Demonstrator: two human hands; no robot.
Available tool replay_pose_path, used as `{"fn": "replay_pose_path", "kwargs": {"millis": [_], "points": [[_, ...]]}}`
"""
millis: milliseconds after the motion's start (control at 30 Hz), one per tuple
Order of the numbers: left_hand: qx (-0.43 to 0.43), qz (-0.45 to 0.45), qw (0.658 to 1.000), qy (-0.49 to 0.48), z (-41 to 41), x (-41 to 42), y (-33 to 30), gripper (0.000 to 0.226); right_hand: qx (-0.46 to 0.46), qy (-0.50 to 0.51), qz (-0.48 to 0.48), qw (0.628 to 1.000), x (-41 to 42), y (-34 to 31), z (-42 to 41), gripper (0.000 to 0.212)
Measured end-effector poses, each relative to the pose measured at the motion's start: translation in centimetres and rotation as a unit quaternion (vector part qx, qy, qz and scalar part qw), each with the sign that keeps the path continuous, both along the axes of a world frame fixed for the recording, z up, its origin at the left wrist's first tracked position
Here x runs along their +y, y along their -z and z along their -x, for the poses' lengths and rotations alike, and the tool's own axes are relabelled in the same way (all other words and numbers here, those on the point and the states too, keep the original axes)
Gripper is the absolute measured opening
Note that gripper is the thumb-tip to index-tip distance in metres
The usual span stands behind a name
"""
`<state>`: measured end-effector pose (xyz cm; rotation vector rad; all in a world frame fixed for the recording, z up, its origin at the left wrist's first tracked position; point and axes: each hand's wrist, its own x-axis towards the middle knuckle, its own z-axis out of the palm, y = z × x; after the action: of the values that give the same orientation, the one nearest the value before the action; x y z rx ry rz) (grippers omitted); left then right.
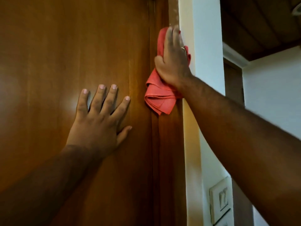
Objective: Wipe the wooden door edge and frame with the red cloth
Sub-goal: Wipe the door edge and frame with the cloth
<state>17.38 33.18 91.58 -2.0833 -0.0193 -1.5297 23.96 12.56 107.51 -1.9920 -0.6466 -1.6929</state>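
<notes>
Red cloth (158, 97): pressed against the wooden frame (169, 144), bunched under the right palm; folded layers hang loose below the wrist, and a strip shows above and beside the fingers.
Right hand (174, 59): flat on the cloth, fingers pointing up along the frame, pinning it to the wood; a ring (183, 48) sits on one finger.
Left hand (99, 123): open wide, fingers spread, palm flat on the door (65, 54), holding nothing, just left of the cloth and lower than the right hand.
Door edge: meets the frame in a dark vertical seam beside the hanging cloth.
Wall (205, 46): pale, right of the frame, carrying a switch plate (219, 201) low down.
Containers: cannot tell of any.
</notes>
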Motion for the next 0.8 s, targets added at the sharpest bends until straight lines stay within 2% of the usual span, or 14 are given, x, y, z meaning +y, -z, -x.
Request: {"fn": "replay_pose_path", "kwargs": {"millis": [100, 233, 333, 433, 533, 600, 800], "points": [[0.017, 0.003, 1.0, 0.001, 0.3, 0.2, 0.1, 0.08, -0.013, -0.028, -0.002, 1.0, -0.4, 4.7, 0.0, 0.078], [0.036, 0.009, 0.999, -0.01, 0.8, -0.1, -0.1, 0.081, 0.003, -0.05, 0.013, 0.999, -0.7, 16.5, 0.2, 0.078], [0.055, 0.007, 0.998, -0.009, 1.3, -0.2, -0.6, 0.083, 0.028, -0.063, 0.046, 0.997, -1.2, 19.8, 0.5, 0.078], [0.039, -0.018, 0.999, -0.006, 1.9, 0.0, -3.3, 0.088, 0.048, -0.052, 0.049, 0.996, -1.1, 17.4, 0.7, 0.08], [-0.006, 0.013, 1.0, 0.016, 2.6, 0.9, -8.6, 0.089, 0.041, -0.042, 0.025, 0.998, -0.6, 11.8, 0.7, 0.081], [-0.011, 0.036, 0.999, -0.002, 2.8, 1.5, -11.2, 0.091, 0.033, -0.028, 0.009, 0.999, -0.2, 6.9, 0.5, 0.082], [-0.027, 0.037, 0.999, -0.006, 2.0, 1.9, -11.3, 0.094, 0.021, 0.003, 0.025, 0.999, -0.5, -7.0, -0.1, 0.081]]}}
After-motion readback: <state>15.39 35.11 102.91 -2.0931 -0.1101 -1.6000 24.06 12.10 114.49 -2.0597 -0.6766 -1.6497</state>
